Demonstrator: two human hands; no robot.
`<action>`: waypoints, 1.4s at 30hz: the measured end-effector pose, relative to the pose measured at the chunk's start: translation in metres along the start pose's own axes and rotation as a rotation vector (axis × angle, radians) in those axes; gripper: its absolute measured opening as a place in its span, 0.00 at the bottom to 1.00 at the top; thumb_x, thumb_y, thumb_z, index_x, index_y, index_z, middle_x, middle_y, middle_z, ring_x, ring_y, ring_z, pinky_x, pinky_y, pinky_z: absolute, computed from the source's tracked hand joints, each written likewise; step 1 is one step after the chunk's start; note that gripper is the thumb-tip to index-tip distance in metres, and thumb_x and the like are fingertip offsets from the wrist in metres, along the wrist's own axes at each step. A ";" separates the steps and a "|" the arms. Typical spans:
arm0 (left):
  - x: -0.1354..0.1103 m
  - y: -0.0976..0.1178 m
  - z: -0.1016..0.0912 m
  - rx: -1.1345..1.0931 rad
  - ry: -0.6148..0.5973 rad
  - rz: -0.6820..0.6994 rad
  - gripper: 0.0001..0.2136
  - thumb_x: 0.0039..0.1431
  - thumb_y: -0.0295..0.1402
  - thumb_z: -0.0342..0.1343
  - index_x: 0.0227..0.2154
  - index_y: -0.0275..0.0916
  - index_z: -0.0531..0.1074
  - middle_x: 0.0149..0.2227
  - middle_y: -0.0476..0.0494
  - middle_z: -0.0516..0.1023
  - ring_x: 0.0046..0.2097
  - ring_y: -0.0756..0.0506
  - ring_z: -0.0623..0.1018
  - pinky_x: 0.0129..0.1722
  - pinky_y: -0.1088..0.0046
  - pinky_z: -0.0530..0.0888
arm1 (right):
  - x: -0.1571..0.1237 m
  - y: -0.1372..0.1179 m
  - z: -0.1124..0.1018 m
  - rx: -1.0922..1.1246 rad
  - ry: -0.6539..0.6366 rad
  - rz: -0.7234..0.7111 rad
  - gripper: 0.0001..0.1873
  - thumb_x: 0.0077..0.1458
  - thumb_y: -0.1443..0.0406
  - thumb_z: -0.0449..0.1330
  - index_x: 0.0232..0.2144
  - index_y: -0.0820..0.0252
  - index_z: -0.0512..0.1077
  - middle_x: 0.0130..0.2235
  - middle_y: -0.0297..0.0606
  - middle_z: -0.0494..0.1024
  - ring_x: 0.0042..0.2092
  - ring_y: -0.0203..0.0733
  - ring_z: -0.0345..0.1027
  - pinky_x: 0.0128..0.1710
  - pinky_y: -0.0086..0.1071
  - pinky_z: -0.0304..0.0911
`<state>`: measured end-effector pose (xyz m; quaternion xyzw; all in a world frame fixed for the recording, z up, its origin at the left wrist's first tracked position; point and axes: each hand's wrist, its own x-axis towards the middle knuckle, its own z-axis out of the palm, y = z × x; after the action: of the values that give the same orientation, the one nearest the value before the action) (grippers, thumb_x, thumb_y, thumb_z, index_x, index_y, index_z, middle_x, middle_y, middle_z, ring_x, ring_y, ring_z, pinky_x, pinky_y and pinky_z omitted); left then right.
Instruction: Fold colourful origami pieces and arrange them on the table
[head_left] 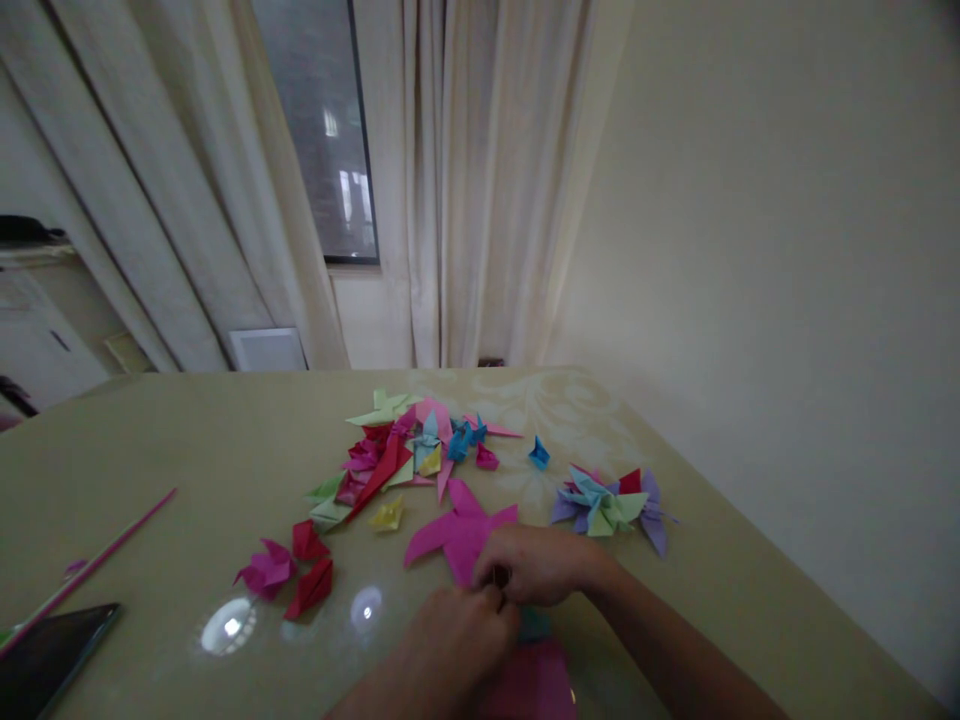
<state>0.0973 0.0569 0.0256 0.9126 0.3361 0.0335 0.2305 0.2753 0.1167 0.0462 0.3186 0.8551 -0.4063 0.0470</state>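
Low in the middle of the head view, a magenta folded-paper flower (459, 535) spreads its pointed petals above my hands. My right hand (536, 565) curls over its lower right side, fingers closed on the paper. Against those fingertips presses my left hand (465, 635), also closed, pinching the flower's lower end. The exact spot between the fingertips is hidden. Beneath my hands and wrists are a teal piece of paper (534, 626) and a larger pink paper (536, 685), both partly covered.
A heap of colourful origami (386, 465) lies farther back. Red folded pieces (310, 590) rest at left, a paper flower cluster (607, 505) at right, a small blue piece (538, 453) between. A pink stick (105, 560) and dark tablet-like device (64, 650) occupy the left. The wall (787, 300) borders the table's right.
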 end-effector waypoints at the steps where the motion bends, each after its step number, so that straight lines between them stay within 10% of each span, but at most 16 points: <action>1: -0.001 -0.008 -0.009 -0.010 -0.001 -0.006 0.08 0.61 0.31 0.62 0.42 0.46 0.81 0.41 0.44 0.85 0.38 0.41 0.84 0.35 0.68 0.78 | 0.000 0.002 0.000 0.000 0.005 0.000 0.13 0.48 0.81 0.64 0.32 0.61 0.82 0.25 0.25 0.73 0.29 0.32 0.67 0.27 0.22 0.54; 4: -0.006 -0.047 -0.045 0.047 0.101 -0.216 0.03 0.66 0.36 0.60 0.38 0.47 0.79 0.37 0.51 0.84 0.39 0.46 0.83 0.38 0.74 0.77 | -0.001 0.007 0.000 0.036 0.001 -0.024 0.03 0.55 0.71 0.69 0.33 0.61 0.84 0.27 0.27 0.77 0.28 0.32 0.67 0.26 0.23 0.55; 7: -0.014 -0.096 -0.070 0.202 0.254 -0.483 0.13 0.70 0.25 0.48 0.49 0.37 0.76 0.52 0.32 0.81 0.53 0.37 0.81 0.54 0.60 0.74 | -0.001 0.009 -0.001 0.051 -0.026 -0.083 0.08 0.61 0.62 0.69 0.35 0.62 0.86 0.28 0.29 0.79 0.29 0.32 0.69 0.27 0.24 0.56; 14: -0.029 -0.148 -0.069 0.328 0.233 -0.692 0.11 0.67 0.23 0.51 0.48 0.33 0.75 0.53 0.27 0.81 0.56 0.35 0.81 0.57 0.60 0.73 | -0.011 -0.008 -0.006 0.057 0.007 -0.034 0.08 0.59 0.62 0.72 0.39 0.61 0.84 0.32 0.31 0.81 0.32 0.35 0.73 0.29 0.24 0.59; 21: -0.031 -0.130 -0.090 0.341 0.339 -0.691 0.13 0.70 0.27 0.47 0.47 0.33 0.76 0.50 0.27 0.82 0.51 0.33 0.82 0.51 0.57 0.75 | -0.023 -0.032 -0.023 0.222 0.601 -0.047 0.10 0.65 0.58 0.68 0.43 0.59 0.81 0.35 0.33 0.80 0.36 0.38 0.73 0.36 0.28 0.65; 27: -0.031 -0.081 -0.103 -0.023 0.498 -0.354 0.13 0.71 0.36 0.51 0.48 0.41 0.80 0.42 0.43 0.86 0.41 0.42 0.83 0.42 0.69 0.75 | -0.026 -0.044 -0.021 0.039 0.907 -0.123 0.32 0.64 0.53 0.69 0.66 0.51 0.68 0.66 0.45 0.71 0.64 0.49 0.66 0.60 0.40 0.65; 32: -0.031 -0.044 -0.098 -0.391 0.503 -0.050 0.12 0.70 0.39 0.55 0.49 0.45 0.81 0.45 0.45 0.87 0.45 0.44 0.83 0.46 0.71 0.76 | -0.033 -0.053 -0.024 -0.065 0.812 -0.129 0.10 0.69 0.64 0.65 0.51 0.55 0.80 0.48 0.39 0.83 0.51 0.44 0.76 0.53 0.34 0.65; 42: -0.039 -0.005 -0.064 0.047 -0.200 -0.365 0.09 0.50 0.40 0.71 0.32 0.43 0.83 0.38 0.40 0.86 0.41 0.35 0.84 0.37 0.65 0.74 | -0.040 -0.031 -0.028 -0.272 0.255 0.065 0.05 0.64 0.66 0.67 0.39 0.58 0.85 0.38 0.36 0.83 0.40 0.41 0.74 0.39 0.29 0.59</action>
<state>0.0501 0.0610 0.0843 0.8405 0.4720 -0.1072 0.2436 0.2944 0.1021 0.0987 0.3857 0.8903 -0.2417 -0.0062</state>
